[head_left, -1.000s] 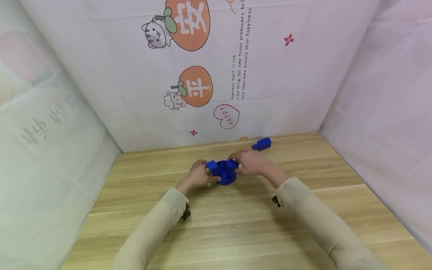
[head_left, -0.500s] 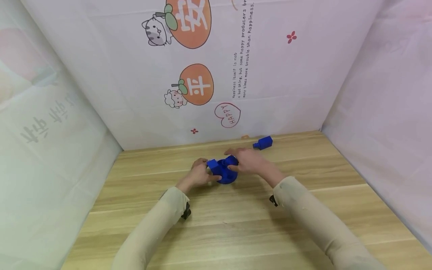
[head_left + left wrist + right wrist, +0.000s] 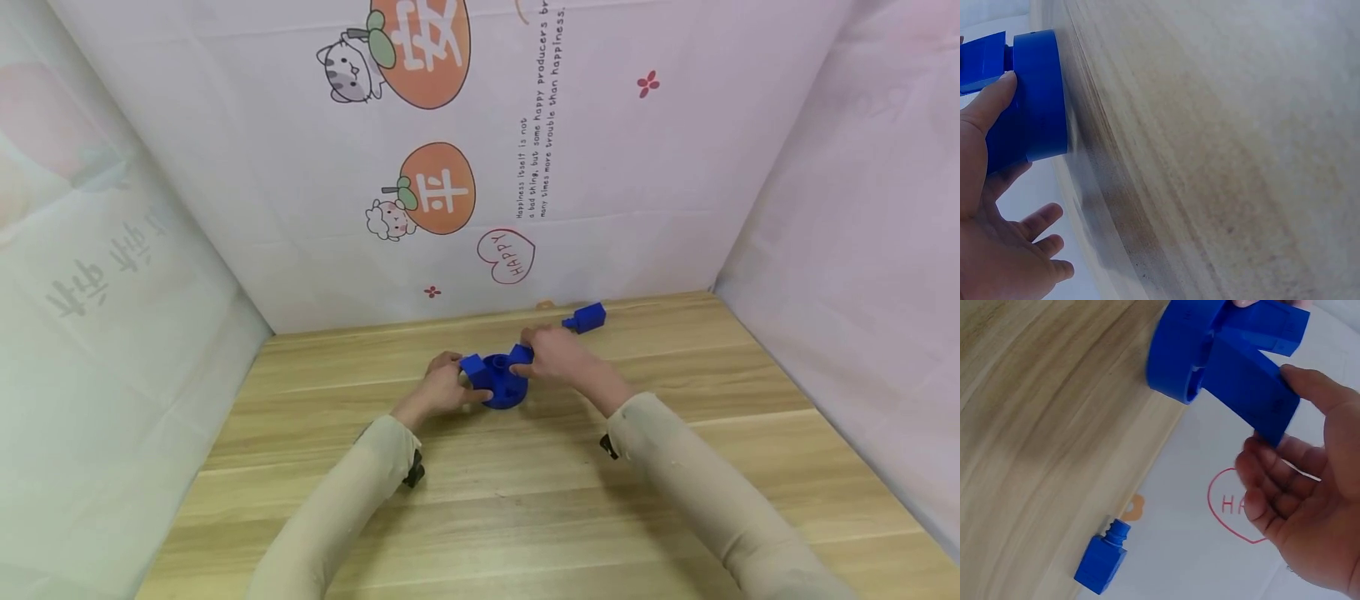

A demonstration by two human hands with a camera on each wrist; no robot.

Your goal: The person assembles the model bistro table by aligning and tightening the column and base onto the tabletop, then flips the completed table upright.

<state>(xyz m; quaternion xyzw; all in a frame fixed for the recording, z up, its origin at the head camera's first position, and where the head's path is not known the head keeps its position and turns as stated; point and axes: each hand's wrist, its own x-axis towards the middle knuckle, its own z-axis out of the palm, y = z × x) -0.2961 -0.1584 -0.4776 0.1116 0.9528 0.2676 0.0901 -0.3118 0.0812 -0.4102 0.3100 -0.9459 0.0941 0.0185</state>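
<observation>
A round blue base with a raised ring in its middle lies on the table. My left hand grips its left side, thumb over the rim; in the left wrist view the thumb presses near a blue block. That block stands up from the base's left side. On the other side, my right hand pinches a second blue block between thumb and fingers. In the right wrist view its inner end meets the base and it leans outward.
A loose blue block with a threaded stem lies at the back right, near the right hand. The wooden table ends at a printed white cloth wall, with further cloth walls on both sides.
My right hand's fingers have shifted on the right block, with the index drawn back to its outer side. The block has changed its angle. My left hand keeps its hold.
</observation>
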